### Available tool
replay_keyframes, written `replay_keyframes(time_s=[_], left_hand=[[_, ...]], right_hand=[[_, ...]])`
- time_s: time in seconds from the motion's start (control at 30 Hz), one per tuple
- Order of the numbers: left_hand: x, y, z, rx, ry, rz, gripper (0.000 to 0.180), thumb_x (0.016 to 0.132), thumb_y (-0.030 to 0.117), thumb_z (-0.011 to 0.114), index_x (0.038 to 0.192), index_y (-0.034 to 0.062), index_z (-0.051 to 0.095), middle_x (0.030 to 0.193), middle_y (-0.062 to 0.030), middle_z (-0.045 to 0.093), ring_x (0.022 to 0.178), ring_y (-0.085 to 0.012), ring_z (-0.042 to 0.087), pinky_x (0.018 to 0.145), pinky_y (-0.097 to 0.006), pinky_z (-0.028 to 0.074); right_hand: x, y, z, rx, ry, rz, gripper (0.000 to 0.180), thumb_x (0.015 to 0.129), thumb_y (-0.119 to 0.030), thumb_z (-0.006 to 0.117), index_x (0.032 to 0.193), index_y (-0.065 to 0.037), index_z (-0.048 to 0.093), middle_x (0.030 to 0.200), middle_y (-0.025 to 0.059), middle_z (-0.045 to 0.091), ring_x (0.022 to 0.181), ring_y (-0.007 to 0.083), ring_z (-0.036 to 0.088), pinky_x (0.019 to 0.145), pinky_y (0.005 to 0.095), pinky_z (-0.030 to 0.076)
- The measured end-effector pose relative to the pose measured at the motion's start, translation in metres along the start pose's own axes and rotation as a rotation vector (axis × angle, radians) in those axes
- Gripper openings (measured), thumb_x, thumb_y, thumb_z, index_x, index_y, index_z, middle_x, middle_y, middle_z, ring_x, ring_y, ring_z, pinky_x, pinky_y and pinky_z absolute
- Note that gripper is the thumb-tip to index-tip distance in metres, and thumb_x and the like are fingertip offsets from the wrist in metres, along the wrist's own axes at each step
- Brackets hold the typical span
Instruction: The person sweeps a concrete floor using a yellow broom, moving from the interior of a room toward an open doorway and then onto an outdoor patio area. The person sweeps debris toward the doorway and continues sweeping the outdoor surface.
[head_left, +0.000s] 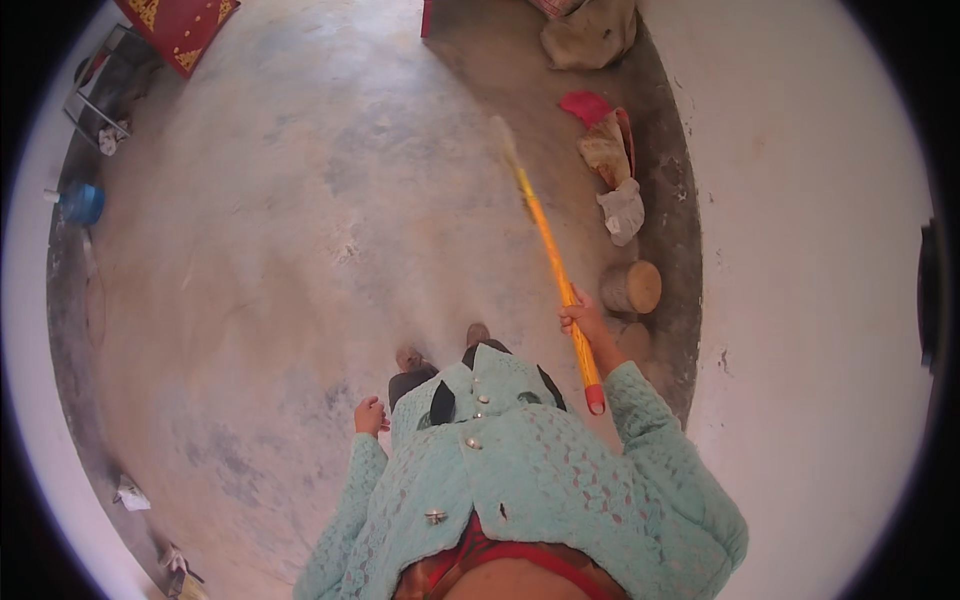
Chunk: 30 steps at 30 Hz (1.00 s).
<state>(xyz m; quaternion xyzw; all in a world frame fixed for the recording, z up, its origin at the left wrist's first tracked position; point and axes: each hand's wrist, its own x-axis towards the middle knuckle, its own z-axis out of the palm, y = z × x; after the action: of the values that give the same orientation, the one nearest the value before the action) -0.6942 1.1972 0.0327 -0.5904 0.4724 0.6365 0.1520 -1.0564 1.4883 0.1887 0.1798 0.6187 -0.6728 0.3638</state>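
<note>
My right hand is wrapped round the upper part of a long yellow-orange pole with a red end cap. The pole slants away from me over the concrete floor, its capped end near my right sleeve. A pale, blurred tip shows at its far end; I cannot tell what kind of head it is. On the other side of my body, my left hand hangs beside my green knitted cardigan, fingers loosely bent and apart, holding nothing.
Along the right wall lie a round wooden stump, a white plastic bag, a brownish cloth or sack, a pink piece and a bulky sack. A blue water jug, a metal frame and a red panel stand left.
</note>
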Motion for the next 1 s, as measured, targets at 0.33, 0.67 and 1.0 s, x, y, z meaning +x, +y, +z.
replay_keyframes(time_s=[0.33,0.67,1.0], left_hand=[[-0.025,0.038,0.013,0.001,0.204,0.005,0.035,0.072,0.010,0.045,0.105,-0.0008,0.047,0.059,-0.0081,0.049,0.040,-0.0156,0.048,0.034,-0.029,0.043],[-0.031,-0.026,0.054,0.745,0.114,0.267,0.033,0.070,0.014,0.050,0.099,-0.0022,0.054,0.074,-0.0159,0.059,0.055,-0.0168,0.057,0.055,-0.031,0.048],[0.010,0.116,0.087,-0.002,0.127,-0.080,0.034,0.074,0.008,0.044,0.107,-0.0008,0.046,0.060,-0.0077,0.049,0.040,-0.0145,0.049,0.035,-0.028,0.043]], right_hand=[[0.183,-0.037,-0.090,-0.039,0.386,-0.111,0.018,0.068,0.002,0.044,0.083,-0.004,0.036,0.052,0.0070,0.043,0.036,0.0157,0.043,0.032,0.0262,0.036],[0.277,-0.060,-0.115,-0.188,0.364,0.149,0.026,0.068,0.001,0.044,0.092,-0.006,0.038,0.050,0.0060,0.042,0.035,0.0155,0.042,0.031,0.0267,0.034],[0.091,-0.100,-0.039,-0.002,-0.012,0.282,0.082,0.067,0.009,0.047,0.132,-0.015,0.003,0.065,0.0074,0.047,0.044,0.0110,0.044,0.037,0.0220,0.037]])
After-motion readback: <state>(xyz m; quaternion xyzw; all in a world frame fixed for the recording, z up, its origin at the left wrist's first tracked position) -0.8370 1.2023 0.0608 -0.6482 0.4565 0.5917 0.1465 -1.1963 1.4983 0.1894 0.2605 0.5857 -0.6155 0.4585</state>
